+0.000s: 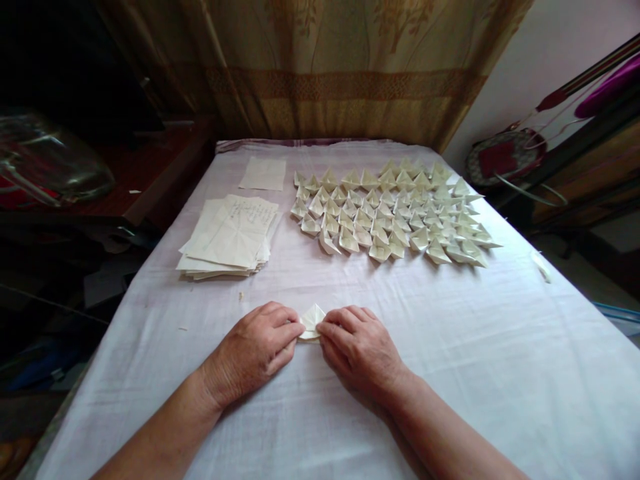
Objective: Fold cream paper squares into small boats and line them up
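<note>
A small folded cream paper piece [312,321] lies on the white cloth near the table's front edge. My left hand [255,352] pinches its left side with curled fingers. My right hand [357,350] pinches its right side, fingers bent and pressed on the paper. Both hands rest on the cloth, knuckles up, with the paper's pointed top showing between them.
Several finished folded paper pieces [395,210] lie in rows at the back right. A stack of flat paper sheets [230,237] sits at the back left, a single sheet [263,173] behind it. The white cloth [450,347] covers the table. A curtain hangs behind; dark furniture stands left.
</note>
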`<state>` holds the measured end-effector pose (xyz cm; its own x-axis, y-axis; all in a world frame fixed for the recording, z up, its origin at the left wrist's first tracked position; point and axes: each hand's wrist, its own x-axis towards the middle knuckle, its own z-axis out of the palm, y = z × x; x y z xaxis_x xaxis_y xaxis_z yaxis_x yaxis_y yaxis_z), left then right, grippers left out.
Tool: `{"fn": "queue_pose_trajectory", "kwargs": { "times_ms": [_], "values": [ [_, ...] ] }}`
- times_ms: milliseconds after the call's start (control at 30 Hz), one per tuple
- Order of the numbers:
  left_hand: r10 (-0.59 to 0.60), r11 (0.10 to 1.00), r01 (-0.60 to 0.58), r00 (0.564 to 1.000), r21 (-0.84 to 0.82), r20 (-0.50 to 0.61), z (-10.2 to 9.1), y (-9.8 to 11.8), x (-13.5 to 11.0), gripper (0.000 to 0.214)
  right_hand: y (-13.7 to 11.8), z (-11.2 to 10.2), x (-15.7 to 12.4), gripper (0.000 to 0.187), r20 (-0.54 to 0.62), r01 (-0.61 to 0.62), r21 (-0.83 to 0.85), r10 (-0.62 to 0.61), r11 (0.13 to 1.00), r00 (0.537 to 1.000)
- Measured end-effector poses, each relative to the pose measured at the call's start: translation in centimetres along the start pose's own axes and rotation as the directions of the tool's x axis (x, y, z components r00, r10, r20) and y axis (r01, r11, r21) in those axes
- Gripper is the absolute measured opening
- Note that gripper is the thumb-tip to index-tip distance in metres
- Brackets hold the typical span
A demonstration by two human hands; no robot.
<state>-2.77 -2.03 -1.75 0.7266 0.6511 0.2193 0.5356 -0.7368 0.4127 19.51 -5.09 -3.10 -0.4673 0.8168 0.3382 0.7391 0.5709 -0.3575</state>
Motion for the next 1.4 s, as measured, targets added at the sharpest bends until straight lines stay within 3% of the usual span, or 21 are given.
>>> {"fn": "queue_pose_trajectory", "kwargs": {
  "times_ms": [233,533,967,1167,1400],
  "values": [
    [-0.056,0.992,0.062,0.997,-0.108,0.061,-0.8,-0.3,0.1,0.017,-0.1,0.4,-0.1,0.018,-0.017,-0.102,0.061,0.103,0.993,0.995],
    [-0.150,0.989,0.148,0.984,-0.032,-0.098,1.1,0.3,1.0,0.015,0.0,0.9,-0.2,0.016,-0.060,-0.170,0.122,0.179,0.978,0.982],
    [-0.204,0.979,0.202,0.973,-0.036,-0.109,1.7,1.1,1.5,0.012,0.4,0.2,-0.6,0.020,-0.071,-0.282,-0.012,0.280,0.959,0.957],
    [-0.278,0.960,0.280,0.952,-0.003,-0.125,2.2,1.5,1.8,0.015,-0.1,0.2,-0.1,0.023,-0.083,-0.317,-0.094,0.310,0.944,0.947],
    [-0.308,0.948,0.315,0.944,0.044,-0.123,2.3,1.7,2.0,0.010,-0.2,0.2,0.0,0.017,-0.055,-0.363,-0.060,0.360,0.930,0.931]
  ]
}}
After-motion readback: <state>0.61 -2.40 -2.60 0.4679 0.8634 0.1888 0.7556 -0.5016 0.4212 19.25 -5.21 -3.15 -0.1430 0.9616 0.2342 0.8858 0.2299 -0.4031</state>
